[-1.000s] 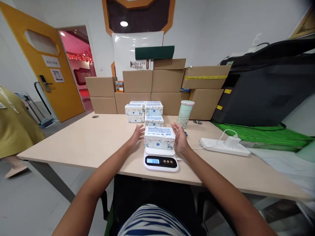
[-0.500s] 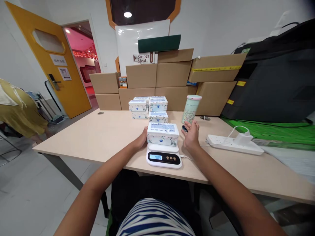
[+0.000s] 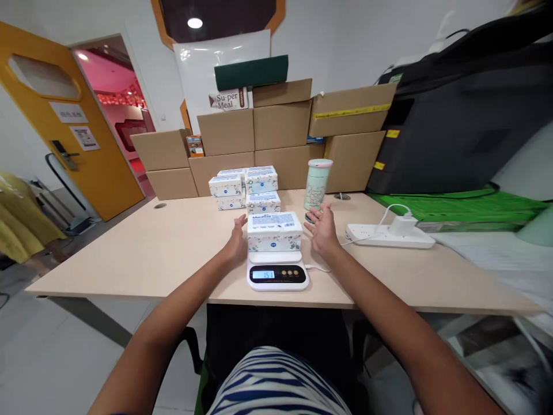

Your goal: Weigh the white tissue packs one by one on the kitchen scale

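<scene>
A white tissue pack with a leafy print rests on a white digital scale near the table's front edge. The scale's lit display seems to read 151. My left hand stands just left of the pack, fingers extended and apart from it. On the other side my right hand is held with fingers spread, holding nothing. Just behind its fingers is a small dark object, mostly hidden. Several similar tissue packs are stacked farther back, and a mint-green bottle with a pink lid stands behind my right hand.
A white power strip with a plugged-in adapter lies to the right, its cable crossing the table. Cardboard boxes line the table's back edge. A large dark machine is at the right. At far left, part of a person's yellow garment shows.
My left hand has come away from the tissue pack, and my right hand's fingers have spread. The display has dropped from about 489 to 151. The whole view has turned somewhat right.
</scene>
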Action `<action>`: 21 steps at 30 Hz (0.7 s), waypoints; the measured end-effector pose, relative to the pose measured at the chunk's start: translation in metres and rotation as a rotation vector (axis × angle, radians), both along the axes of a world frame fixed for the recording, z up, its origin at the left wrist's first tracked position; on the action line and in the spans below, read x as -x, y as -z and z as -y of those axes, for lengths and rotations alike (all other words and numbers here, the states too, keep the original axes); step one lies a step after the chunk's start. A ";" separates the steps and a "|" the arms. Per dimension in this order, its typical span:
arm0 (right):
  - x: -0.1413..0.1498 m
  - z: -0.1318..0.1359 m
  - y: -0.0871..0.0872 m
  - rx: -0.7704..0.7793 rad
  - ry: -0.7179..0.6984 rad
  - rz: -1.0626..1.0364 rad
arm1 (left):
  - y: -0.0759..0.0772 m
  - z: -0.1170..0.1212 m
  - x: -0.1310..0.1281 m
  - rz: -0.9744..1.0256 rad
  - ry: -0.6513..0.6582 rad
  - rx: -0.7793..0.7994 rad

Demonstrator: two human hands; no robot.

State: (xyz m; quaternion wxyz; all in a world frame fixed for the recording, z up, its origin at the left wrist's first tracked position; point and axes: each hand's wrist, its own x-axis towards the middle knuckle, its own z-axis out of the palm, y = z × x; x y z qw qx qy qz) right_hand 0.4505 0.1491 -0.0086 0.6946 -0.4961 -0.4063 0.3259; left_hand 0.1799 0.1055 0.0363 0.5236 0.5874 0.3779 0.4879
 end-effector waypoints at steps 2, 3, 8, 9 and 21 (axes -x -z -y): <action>-0.003 0.001 -0.006 -0.005 0.020 -0.094 | -0.004 -0.003 0.005 -0.107 -0.093 -0.031; -0.005 0.002 -0.008 -0.010 0.032 -0.130 | -0.007 -0.005 0.007 -0.146 -0.124 -0.052; -0.015 0.000 -0.011 0.018 0.106 -0.065 | -0.012 -0.011 0.007 -0.198 -0.156 -0.106; -0.015 -0.001 -0.011 0.022 0.116 -0.039 | -0.011 -0.011 0.006 -0.197 -0.149 -0.109; 0.002 0.019 -0.027 -0.071 0.144 -0.207 | 0.007 -0.017 0.003 -0.173 0.225 -0.203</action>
